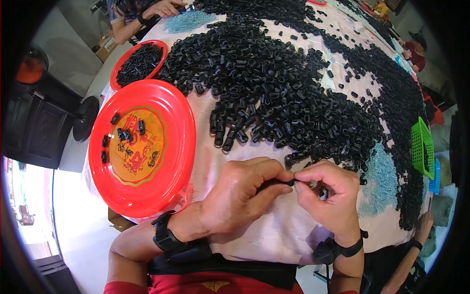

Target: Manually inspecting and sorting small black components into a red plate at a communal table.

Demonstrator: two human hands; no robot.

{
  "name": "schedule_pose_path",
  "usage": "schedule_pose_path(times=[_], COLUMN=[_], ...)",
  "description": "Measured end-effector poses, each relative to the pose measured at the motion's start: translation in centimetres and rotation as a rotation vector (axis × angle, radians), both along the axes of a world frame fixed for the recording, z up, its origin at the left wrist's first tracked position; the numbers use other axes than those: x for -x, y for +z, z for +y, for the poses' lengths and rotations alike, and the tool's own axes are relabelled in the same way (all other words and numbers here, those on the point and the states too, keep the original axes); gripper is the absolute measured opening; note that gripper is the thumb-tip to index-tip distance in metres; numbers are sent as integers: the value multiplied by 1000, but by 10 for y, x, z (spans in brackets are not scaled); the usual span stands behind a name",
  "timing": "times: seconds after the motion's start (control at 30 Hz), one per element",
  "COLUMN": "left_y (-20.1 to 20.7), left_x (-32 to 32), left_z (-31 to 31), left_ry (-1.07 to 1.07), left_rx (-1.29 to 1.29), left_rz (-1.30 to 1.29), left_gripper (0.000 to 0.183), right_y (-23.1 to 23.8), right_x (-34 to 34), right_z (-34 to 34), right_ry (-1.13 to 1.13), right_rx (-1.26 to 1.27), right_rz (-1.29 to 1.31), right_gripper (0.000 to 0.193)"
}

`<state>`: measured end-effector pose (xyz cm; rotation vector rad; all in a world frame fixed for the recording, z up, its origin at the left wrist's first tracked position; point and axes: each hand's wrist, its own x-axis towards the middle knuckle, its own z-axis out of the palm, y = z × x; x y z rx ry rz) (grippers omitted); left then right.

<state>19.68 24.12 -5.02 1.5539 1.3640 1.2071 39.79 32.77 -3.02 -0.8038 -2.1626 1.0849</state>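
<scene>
Over the near edge of the table, my left hand (240, 193) and my right hand (333, 193) meet with thumbs and forefingers pinched. Between their fingertips is a small black plastic piece (288, 183), mostly covered by the fingers. Another dark piece (323, 192) shows inside the curl of my right hand. Just beyond both hands spreads a large heap of short black tubular plastic parts (264, 83). Left of my left hand, a big red plate (187, 132) with a printed gold centre bears several black parts (141, 127).
A smaller red plate (115, 81) full of thin black pieces stands behind the big one. Small pale-blue bits lie in a pile (379, 183) at right and another (188, 21) at far left. A green basket (422, 147) sits at the right edge. Other people work around the table.
</scene>
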Motion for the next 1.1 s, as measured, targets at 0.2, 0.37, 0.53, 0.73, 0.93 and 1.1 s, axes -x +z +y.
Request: schedule_pose_path(times=[0.2,0.37,0.53,0.73,0.93,1.1], left_y=[-3,-2,-5,-1,-7,-8], left_x=[-1,1,-3,-12,-9,-6], left_z=[1,0,0,6,9,11], left_ry=[-9,-26,12,18,-15,-64], left_rx=[92,20,-36,356,444,481], left_rz=[-166,-18,31,-495,-662,-712], left_gripper=[21,21,19,19,20,21], right_y=[-4,-4,-5,-1,-6,-4], right_x=[-2,0,1,7,12,12], right_z=[0,-1,-2,-1,-1,-3], right_ry=[-76,-51,-66,-11,34,14], right_rx=[231,146,189,-75,-357,-385], right_rz=[25,-13,-30,62,-37,-70], right_gripper=[12,9,11,27,43,45])
